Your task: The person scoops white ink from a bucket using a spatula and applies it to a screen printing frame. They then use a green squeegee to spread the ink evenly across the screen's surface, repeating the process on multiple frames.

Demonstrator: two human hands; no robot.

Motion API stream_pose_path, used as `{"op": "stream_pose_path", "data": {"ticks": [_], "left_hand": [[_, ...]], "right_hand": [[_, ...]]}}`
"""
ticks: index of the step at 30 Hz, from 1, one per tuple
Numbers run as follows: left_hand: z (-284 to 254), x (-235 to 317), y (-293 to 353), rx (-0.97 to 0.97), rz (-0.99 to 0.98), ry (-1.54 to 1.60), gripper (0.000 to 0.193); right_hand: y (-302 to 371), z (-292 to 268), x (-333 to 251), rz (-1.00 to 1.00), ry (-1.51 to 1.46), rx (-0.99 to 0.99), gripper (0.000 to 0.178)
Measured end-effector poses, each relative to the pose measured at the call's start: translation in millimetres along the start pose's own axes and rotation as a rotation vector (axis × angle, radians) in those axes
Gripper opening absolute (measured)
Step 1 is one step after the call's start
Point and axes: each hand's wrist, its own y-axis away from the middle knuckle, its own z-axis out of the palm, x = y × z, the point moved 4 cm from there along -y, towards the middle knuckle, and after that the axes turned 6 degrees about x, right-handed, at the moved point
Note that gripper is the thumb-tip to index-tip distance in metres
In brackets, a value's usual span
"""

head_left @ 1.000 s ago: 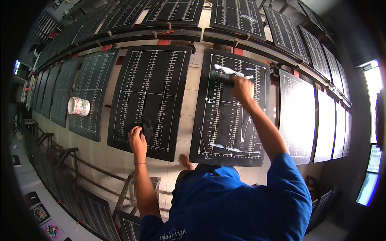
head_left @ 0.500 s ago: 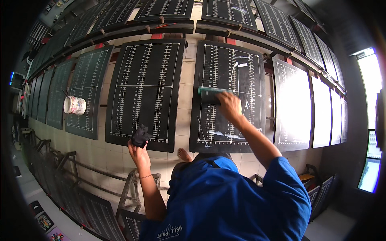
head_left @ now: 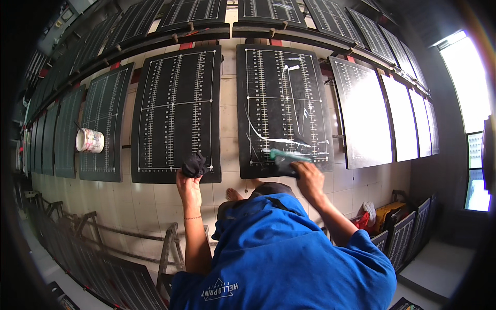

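Note:
My right hand (head_left: pixel 310 180) is closed on the dark handle of a squeegee (head_left: pixel 284 165) with a green blade, slightly blurred. The squeegee is at the near edge of a black board (head_left: pixel 271 135) printed with white ruler scales. White smears (head_left: pixel 276 140) curve across this board's lower half, and several thin streaks run higher up. In my left hand (head_left: pixel 189 191) I grip a crumpled black cloth (head_left: pixel 194 165), over the near right corner of the neighbouring black board (head_left: pixel 199 85), which carries the same white scales.
A paint-stained white bucket (head_left: pixel 90 140) stands on a board further left. More marked boards (head_left: pixel 361 113) line both sides and a far row, the right ones glaring with light. Dark metal frames (head_left: pixel 168 248) stand near left; a yellow item (head_left: pixel 390 213) lies behind me at right.
My right hand has drawn the squeegee down from the board's middle to its near edge, where a long curved white streak now shows. The cloth stays in my left hand. The view has shifted.

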Motion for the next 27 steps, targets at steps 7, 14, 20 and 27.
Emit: {"op": "stream_pose_path", "data": {"ticks": [7, 14, 20, 27], "left_hand": [[14, 3, 24, 0.042, -0.008, -0.023, 0.03], [29, 1, 27, 0.065, -0.041, -0.087, 0.038], [68, -5, 14, 0.045, -0.096, -0.095, 0.032], [64, -24, -4, -0.024, -0.092, 0.096, 0.042]], "right_hand": [[-72, 29, 7, 0.016, 0.003, 0.072, 0.04], [-267, 56, 90, 0.01, 0.102, 0.164, 0.035], [-367, 60, 138, 0.009, 0.139, 0.184, 0.023], [-226, 44, 80, -0.171, -0.002, 0.059, 0.04]]}}
